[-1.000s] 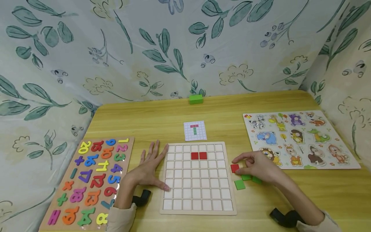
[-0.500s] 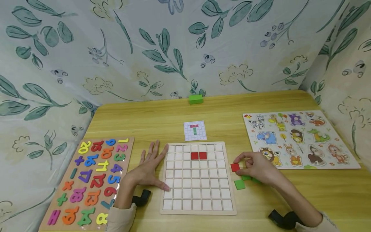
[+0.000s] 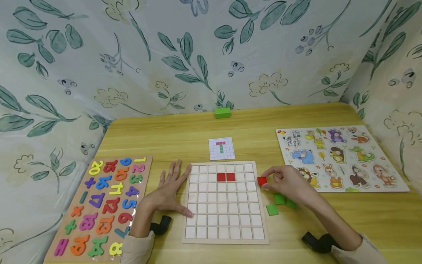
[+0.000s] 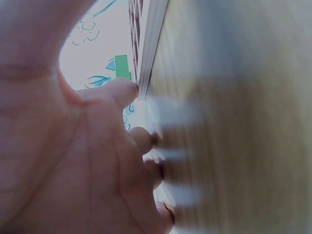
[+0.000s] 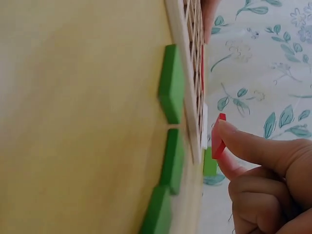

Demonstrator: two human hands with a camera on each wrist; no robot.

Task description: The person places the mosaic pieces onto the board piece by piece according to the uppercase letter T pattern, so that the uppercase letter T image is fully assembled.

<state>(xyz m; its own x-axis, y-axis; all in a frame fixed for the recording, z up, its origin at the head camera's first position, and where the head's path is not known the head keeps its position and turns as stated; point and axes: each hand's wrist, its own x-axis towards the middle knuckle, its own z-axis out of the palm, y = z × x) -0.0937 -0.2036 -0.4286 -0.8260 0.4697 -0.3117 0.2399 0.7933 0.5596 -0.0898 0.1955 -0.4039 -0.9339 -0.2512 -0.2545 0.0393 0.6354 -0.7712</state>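
Observation:
A red square tile (image 3: 262, 181) is pinched between thumb and forefinger of my right hand (image 3: 290, 183), just off the right edge of the wooden grid board (image 3: 225, 243). In the right wrist view the red tile (image 5: 219, 137) is lifted above the table. Two red tiles (image 3: 226, 177) sit side by side in the board's second row. My left hand (image 3: 168, 190) lies with fingers spread along the board's left edge, thumb and forefinger at the frame. Several green tiles (image 3: 272, 210) lie on the table under and beside my right hand.
A small card (image 3: 222, 149) with a red and green T pattern lies beyond the board. Further back stands a green block (image 3: 222, 113). A number puzzle (image 3: 84, 205) lies at the left, an animal puzzle (image 3: 349, 172) at the right.
My right hand has lifted the red tile from beside the green tiles and moved it up and left toward the board. The left hand has stayed in place.

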